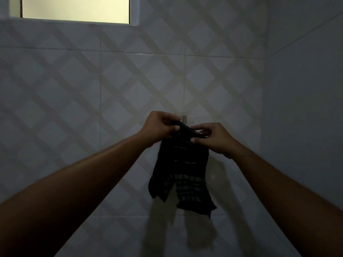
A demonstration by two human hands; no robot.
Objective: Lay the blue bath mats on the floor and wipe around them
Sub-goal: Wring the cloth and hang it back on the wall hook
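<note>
A dark checked cloth (182, 175) hangs down in front of the tiled wall, held by its top edge. My left hand (159, 127) pinches the upper left part of that edge. My right hand (211, 138) pinches the upper right part, thumb under the fold. Just above the hands a small wall hook (184, 118) sticks out of the tiles; whether the cloth is on it I cannot tell. No blue bath mat and no floor are in view.
A tiled wall with a diamond pattern (92, 89) faces me. A plain side wall (306, 89) meets it at the right corner. A lit window opening (74, 8) sits at the top left. The room is dim.
</note>
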